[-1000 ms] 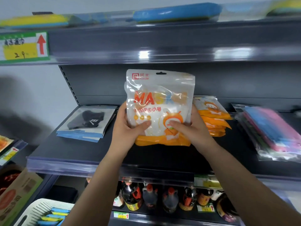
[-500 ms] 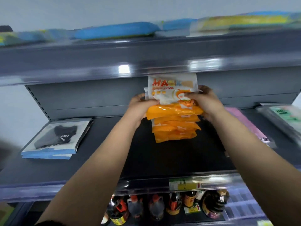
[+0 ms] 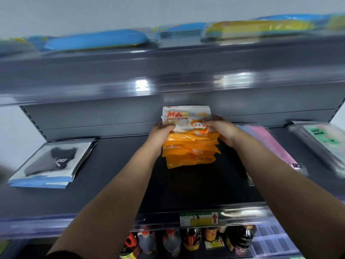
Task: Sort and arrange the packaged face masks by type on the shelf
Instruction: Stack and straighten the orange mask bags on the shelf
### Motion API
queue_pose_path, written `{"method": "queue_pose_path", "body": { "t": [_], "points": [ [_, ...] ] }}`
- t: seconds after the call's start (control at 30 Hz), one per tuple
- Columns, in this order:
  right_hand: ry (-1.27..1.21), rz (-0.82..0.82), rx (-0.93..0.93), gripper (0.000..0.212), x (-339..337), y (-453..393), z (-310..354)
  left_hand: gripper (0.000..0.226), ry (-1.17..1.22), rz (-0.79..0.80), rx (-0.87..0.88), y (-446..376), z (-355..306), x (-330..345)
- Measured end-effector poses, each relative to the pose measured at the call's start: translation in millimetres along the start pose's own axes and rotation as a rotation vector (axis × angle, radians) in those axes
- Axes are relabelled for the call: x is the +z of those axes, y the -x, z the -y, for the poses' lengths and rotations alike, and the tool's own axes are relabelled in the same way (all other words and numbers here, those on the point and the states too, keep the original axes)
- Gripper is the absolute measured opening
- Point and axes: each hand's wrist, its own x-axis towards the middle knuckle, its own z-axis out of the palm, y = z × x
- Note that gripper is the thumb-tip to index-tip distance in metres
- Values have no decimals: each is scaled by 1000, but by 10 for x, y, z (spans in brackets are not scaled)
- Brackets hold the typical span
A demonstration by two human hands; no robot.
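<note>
A: Where's the orange mask pack [image 3: 184, 119]?

B: Centre frame, topping the orange stack [image 3: 189, 152] on the middle shelf [image 3: 186, 186]. The left hand [image 3: 162, 130] and right hand [image 3: 221, 128] grip its sides.

A: Risk?

B: The glossy, staggered stack could slide forward if it's released unevenly.

A: Count?

B: About five orange packs; one black-mask pile [image 3: 51, 161] left, one pink pile [image 3: 268, 144] and one green pile [image 3: 324, 139] right.
</note>
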Motion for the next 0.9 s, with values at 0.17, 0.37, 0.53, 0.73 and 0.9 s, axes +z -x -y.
{"method": "queue_pose_path", "body": {
  "t": [0.17, 0.37, 0.53, 0.73, 0.9],
  "points": [
    [-11, -10, 78, 13, 13, -50, 67, 35, 29, 45, -60, -62, -151, 59],
    [46, -48, 90, 38, -36, -171, 70, 26, -22, -18, -59, -177, -135, 110],
    [-141, 42, 263, 61, -100, -137, -120, 23, 4, 61, -193, -162, -93, 67],
    [-252, 95, 293, 50, -56, -141, -114, 31, 52, 172, -272, -174, -21, -57],
    [-200, 130, 298, 46, 145, -149, -59, 30, 67, 159, -274, -185, 12, -287]
  ]
}}
